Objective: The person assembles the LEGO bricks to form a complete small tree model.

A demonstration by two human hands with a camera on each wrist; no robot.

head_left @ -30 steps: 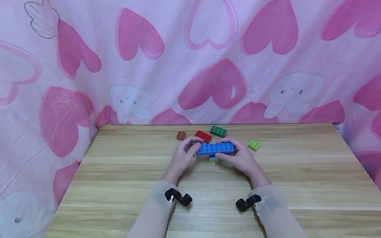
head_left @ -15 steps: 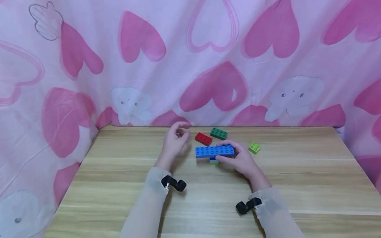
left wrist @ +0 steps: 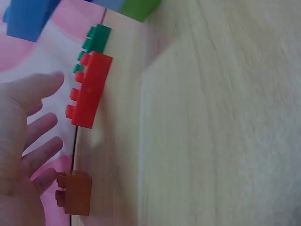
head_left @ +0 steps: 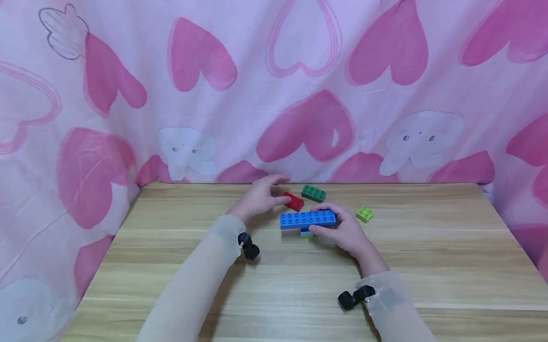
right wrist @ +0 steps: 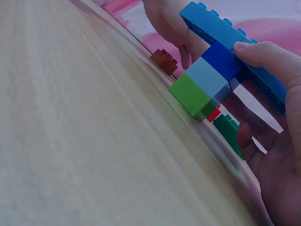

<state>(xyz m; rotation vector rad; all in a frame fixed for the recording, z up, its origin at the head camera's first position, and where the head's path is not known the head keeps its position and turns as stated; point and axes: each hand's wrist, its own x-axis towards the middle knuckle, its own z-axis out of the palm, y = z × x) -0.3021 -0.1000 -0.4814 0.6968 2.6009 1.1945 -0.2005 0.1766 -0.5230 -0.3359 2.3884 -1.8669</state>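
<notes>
My right hand (head_left: 340, 229) pinches a long blue building brick (head_left: 307, 219), thumb in front and fingers behind. It tops a stack: below it, in the right wrist view, come a dark blue brick (right wrist: 221, 60), a light blue brick (right wrist: 207, 77) and a light green brick (right wrist: 190, 96) at the bottom. My left hand (head_left: 260, 196) reaches over the back of the table with fingers spread, holding nothing. Its thumb is close to a red brick (left wrist: 92, 89). A brown brick (left wrist: 78, 193) sits near its fingers, hidden in the head view.
A dark green brick (head_left: 313, 193) lies just behind and right of the red one. A small lime brick (head_left: 364, 214) lies right of my right hand. The wooden table (head_left: 287, 307) ends at a pink heart-patterned curtain (head_left: 229, 115) along the back.
My left hand has let go of the long blue brick's left end, moved back and left over the brown brick, then right towards the red one. My right hand has stayed on the stack.
</notes>
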